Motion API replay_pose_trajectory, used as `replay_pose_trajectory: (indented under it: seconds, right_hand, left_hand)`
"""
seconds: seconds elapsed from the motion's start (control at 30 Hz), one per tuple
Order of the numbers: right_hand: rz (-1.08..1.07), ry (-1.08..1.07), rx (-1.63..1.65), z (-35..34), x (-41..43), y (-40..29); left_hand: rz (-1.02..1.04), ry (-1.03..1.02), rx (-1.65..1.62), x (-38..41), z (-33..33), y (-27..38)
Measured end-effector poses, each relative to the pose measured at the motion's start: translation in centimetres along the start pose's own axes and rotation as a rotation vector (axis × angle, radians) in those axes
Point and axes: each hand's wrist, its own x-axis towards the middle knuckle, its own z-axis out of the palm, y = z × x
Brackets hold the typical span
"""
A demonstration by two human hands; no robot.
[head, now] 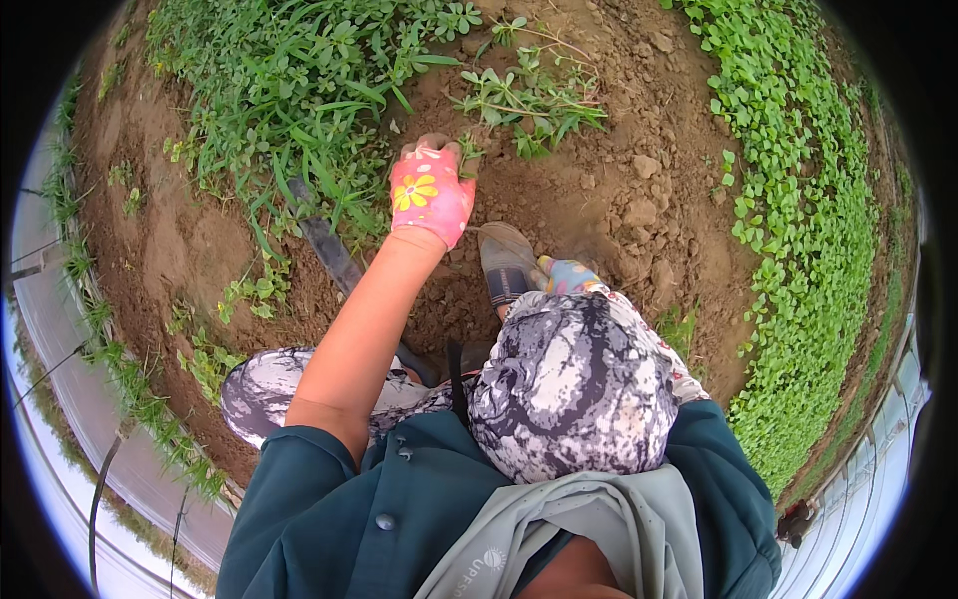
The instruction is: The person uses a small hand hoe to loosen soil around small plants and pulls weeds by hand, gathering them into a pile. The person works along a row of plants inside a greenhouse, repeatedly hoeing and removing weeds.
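My left hand point(432, 187), in a pink work glove with a yellow flower, is low over the soil beside a thick patch of green weeds point(314, 112). Its fingers are bent, their tips dirty, and a small green sprig point(469, 147) shows at them; whether they grip it cannot be told. Just ahead lies a loose bunch of leafy weeds point(524, 101) with pale stems. My right hand point(569, 275), in a multicoloured glove, is beside the shoe point(509, 262), partly hidden behind my raised knee; its fingers and anything in them are hidden.
A black flat hose or strip point(325, 243) runs from the weeds towards my legs. Dense low green seedlings point(801, 224) fill a bed at the right. Clods point(641, 213) dot the brown soil. Plastic sheeting point(75, 299) borders the left side. A dark, unclear shape point(795, 522) is at the lower right.
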Motion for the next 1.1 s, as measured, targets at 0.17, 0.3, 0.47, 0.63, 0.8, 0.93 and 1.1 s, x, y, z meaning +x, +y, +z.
replay_pose_trajectory:
  seconds: [0.17,0.3,0.47,0.63,0.8,0.93,1.1]
  right_hand:
    - [-0.056,0.024,0.033,1.6,0.4,0.9]
    - [-0.061,0.075,0.217,1.4,0.6,0.2]
    - [-0.069,0.121,0.219,2.2,2.0,2.0]
    - [-0.131,0.276,0.114,-1.0,0.9,-2.7]
    - [-0.119,0.259,0.101,-3.1,2.6,-7.1]
    - [-0.129,0.256,0.200,-4.2,4.9,-9.4]
    - [-0.206,0.353,0.268,-3.5,9.6,-12.0]
  left_hand:
    - [0.107,-0.036,0.126,7.2,0.4,8.6]
    - [0.217,0.032,0.172,7.5,3.0,10.8]
    - [0.262,0.043,-0.399,3.4,3.7,6.1]
    - [-0.217,0.030,-0.368,-1.0,7.5,-6.7]
    - [-0.401,-0.069,-0.188,-1.1,7.8,-13.3]
    - [-0.236,-0.034,-0.274,0.0,7.4,-15.0]
    - [-0.111,-0.100,0.380,2.3,9.9,-18.9]
